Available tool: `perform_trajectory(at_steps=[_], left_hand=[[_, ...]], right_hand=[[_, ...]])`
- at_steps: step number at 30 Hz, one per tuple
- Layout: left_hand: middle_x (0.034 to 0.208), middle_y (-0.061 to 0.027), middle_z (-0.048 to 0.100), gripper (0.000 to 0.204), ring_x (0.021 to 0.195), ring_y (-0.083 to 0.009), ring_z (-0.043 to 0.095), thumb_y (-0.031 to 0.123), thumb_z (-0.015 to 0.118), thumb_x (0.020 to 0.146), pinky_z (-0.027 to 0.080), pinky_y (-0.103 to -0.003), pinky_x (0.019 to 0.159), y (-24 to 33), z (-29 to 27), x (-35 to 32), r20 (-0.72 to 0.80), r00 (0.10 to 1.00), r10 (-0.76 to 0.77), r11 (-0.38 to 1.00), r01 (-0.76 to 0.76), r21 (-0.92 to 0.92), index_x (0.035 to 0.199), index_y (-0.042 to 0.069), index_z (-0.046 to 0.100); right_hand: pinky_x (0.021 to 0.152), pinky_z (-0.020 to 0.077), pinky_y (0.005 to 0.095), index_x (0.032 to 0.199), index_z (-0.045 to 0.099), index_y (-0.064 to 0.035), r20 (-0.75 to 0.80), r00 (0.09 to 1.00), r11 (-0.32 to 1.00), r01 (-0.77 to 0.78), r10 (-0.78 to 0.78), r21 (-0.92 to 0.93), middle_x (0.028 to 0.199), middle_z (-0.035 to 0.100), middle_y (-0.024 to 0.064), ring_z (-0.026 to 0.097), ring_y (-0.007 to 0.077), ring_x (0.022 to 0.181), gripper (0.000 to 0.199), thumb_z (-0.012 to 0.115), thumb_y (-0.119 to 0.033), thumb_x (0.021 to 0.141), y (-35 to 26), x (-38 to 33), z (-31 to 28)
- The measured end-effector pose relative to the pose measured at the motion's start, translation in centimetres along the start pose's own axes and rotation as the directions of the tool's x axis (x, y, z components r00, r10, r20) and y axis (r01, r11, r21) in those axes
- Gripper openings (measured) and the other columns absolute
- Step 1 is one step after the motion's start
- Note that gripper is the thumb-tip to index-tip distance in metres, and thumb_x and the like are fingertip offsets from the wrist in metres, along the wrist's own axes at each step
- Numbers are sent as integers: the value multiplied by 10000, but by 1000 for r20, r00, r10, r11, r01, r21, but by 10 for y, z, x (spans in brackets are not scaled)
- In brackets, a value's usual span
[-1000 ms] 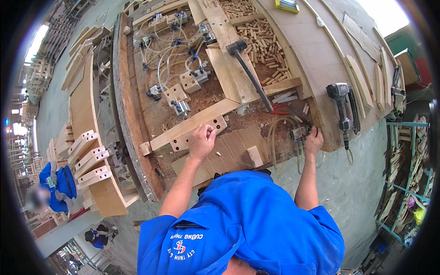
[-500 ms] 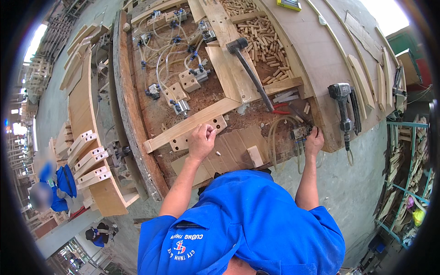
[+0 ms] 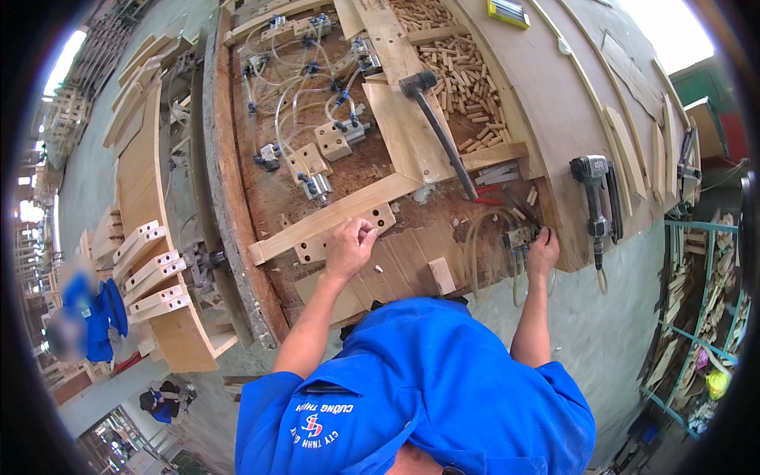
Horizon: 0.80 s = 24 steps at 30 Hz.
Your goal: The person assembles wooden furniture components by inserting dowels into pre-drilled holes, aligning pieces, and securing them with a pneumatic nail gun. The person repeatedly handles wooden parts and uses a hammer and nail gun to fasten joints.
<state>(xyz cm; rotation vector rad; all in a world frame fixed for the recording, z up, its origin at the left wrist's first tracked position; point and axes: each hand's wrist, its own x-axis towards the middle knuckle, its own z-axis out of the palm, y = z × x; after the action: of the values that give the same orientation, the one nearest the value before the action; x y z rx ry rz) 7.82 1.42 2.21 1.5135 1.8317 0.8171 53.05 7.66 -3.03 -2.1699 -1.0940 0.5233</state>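
Left hand grip narrow, curled over drilled block alongside rail. Right hand at valve; grip closure unclear. Uneven left pressure could skew block; slack hoses could snag right wrist.

Bright, even light with soft shadows; white glare burns out at two o'clock, a smaller glow at ten. The bench looks sharp; outer edges bend within a black rim; a co-worker's head blurs between eight and nine.

Drilled block pale tan, dark-holed; mallet dark grey; shirt bright blue, emblem red-and-white.
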Motion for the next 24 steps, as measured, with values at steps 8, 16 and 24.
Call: perform_trajectory(at_steps=[8,16,24], left_hand=[[869,-151,770,189,743,-262,751,218,770,998,564,-400,672,-34,-92,63,-399,917,-20,997,50,65,1068,45,746],[1010,-185,797,313,916,-352,777,245,743,999,595,-460,816,-110,-171,147,-438,896,-69,867,271,419,1248,55,757],[1057,-212,782,212,958,-363,769,189,717,1007,585,-440,864,-135,-181,163,-374,925,65,911,98,401,1139,34,778]], right_hand=[[782,527,402,1272,677,35,-10,993,992,122,-122,17,944,700,130,631,233,820,422,536,-331,1118,6,-7,-5],[771,525,366,1292,691,12,-11,998,996,65,-65,68,996,714,115,642,218,829,392,567,-317,1119,2,-7,-7],[618,490,317,1295,680,-41,-17,999,999,30,-30,32,910,667,40,573,131,667,350,573,-329,1127,4,-5,-1]])
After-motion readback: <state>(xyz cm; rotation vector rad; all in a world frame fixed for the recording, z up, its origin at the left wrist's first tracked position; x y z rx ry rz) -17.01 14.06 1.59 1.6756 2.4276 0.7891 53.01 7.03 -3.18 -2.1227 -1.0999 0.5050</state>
